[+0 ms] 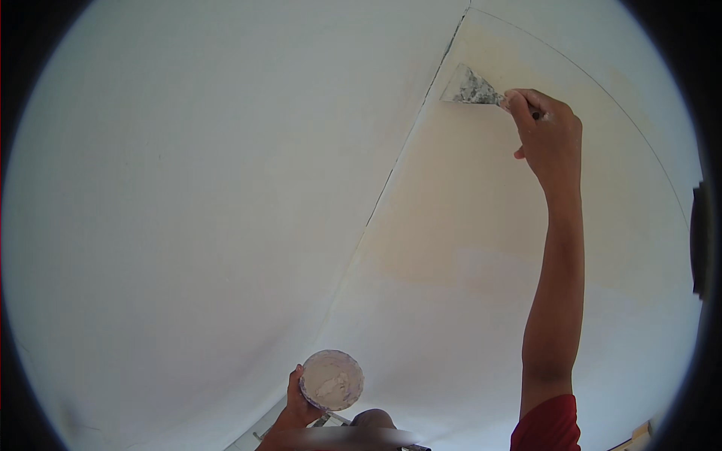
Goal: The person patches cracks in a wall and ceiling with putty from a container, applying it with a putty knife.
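Observation:
A putty knife with a wide, smeared metal blade is gripped by its handle in my right hand. Its blade lies at the wall near the upper part of a dark crack, just to the right of it. Low in the picture, my left hand holds a round tub from its left side. Whitish paste sits inside the tub, and its rim is smeared. The fingers beneath the tub are hidden.
The crack slants across the pale wall, fading lower down. To its right is a yellowish patch. A thin curved line arcs across the upper right. A dark object stands at the right edge.

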`<act>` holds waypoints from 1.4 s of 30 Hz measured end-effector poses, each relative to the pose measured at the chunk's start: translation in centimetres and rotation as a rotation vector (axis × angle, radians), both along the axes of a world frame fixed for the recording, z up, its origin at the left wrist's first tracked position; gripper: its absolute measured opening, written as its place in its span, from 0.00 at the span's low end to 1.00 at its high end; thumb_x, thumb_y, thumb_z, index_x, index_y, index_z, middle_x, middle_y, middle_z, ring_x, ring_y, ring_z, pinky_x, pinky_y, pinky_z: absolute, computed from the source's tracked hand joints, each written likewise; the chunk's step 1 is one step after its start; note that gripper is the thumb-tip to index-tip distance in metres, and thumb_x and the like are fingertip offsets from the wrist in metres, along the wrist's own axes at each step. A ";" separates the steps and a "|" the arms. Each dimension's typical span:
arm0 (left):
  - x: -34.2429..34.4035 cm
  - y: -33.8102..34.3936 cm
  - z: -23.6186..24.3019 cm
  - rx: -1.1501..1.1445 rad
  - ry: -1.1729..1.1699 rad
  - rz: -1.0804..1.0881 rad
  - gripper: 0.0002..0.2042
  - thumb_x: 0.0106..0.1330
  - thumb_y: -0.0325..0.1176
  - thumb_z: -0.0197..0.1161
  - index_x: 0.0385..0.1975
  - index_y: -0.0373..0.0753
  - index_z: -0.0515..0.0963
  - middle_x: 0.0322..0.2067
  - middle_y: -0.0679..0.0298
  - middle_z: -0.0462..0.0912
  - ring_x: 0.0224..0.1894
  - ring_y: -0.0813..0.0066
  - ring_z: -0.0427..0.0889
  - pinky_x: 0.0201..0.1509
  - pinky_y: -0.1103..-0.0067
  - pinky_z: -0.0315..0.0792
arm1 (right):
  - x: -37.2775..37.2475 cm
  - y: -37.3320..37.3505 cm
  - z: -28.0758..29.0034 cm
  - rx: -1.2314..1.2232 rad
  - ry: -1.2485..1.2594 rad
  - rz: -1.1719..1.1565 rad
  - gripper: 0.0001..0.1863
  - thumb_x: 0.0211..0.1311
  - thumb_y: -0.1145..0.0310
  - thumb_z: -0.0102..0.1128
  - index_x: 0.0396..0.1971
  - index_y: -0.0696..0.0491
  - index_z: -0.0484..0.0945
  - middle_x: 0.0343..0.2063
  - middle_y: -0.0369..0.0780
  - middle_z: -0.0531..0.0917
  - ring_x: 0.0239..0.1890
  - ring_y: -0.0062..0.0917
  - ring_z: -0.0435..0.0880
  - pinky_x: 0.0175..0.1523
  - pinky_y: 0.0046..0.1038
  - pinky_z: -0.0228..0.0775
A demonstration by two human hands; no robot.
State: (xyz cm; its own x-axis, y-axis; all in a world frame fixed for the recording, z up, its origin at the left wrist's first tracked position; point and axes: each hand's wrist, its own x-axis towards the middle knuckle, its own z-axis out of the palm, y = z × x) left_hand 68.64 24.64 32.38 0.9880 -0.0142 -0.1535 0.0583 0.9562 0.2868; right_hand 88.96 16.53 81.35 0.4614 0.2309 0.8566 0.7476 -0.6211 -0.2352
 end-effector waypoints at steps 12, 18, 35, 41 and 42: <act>0.3 0.3 0.8 0.032 -0.021 0.010 0.45 0.60 0.71 0.50 0.68 0.40 0.61 0.65 0.52 0.68 0.66 0.49 0.67 0.69 0.50 0.61 | 1.5 0.5 0.5 -0.030 -0.202 -0.032 0.13 0.62 0.63 0.57 0.27 0.55 0.85 0.11 0.40 0.76 0.14 0.29 0.75 0.29 0.31 0.71; 0.1 0.0 1.1 0.081 0.037 0.035 0.45 0.60 0.72 0.49 0.68 0.41 0.61 0.65 0.52 0.67 0.66 0.49 0.67 0.68 0.50 0.61 | 1.7 0.9 0.5 -0.043 -0.136 0.021 0.13 0.62 0.63 0.58 0.24 0.56 0.84 0.10 0.39 0.74 0.12 0.29 0.72 0.27 0.29 0.70; -0.2 -0.2 1.3 0.009 -0.009 0.030 0.42 0.63 0.68 0.48 0.68 0.39 0.61 0.64 0.51 0.68 0.66 0.50 0.68 0.68 0.51 0.62 | 1.3 1.9 -2.8 -0.019 -0.138 0.126 0.14 0.63 0.68 0.58 0.19 0.58 0.77 0.09 0.43 0.67 0.13 0.35 0.61 0.24 0.33 0.63; -0.1 -0.2 1.2 0.049 0.023 0.027 0.46 0.59 0.72 0.49 0.69 0.41 0.60 0.65 0.52 0.67 0.66 0.50 0.67 0.67 0.50 0.62 | 1.5 1.8 -3.9 -0.052 -0.072 0.148 0.14 0.63 0.69 0.57 0.18 0.59 0.76 0.09 0.43 0.66 0.13 0.32 0.60 0.23 0.30 0.61; 0.0 -0.3 1.4 0.056 0.024 0.035 0.46 0.59 0.72 0.49 0.69 0.41 0.60 0.65 0.51 0.67 0.67 0.50 0.67 0.68 0.50 0.62 | 2.1 1.7 -4.2 -0.052 -0.076 0.133 0.13 0.63 0.69 0.58 0.20 0.58 0.79 0.10 0.43 0.67 0.13 0.31 0.61 0.23 0.30 0.61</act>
State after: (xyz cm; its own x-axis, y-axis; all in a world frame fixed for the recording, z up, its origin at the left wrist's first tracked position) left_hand 68.61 24.37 33.78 0.9838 0.0296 -0.1770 0.0326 0.9404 0.3384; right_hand 91.05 18.27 77.18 0.3581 0.3303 0.8733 0.8383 -0.5255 -0.1450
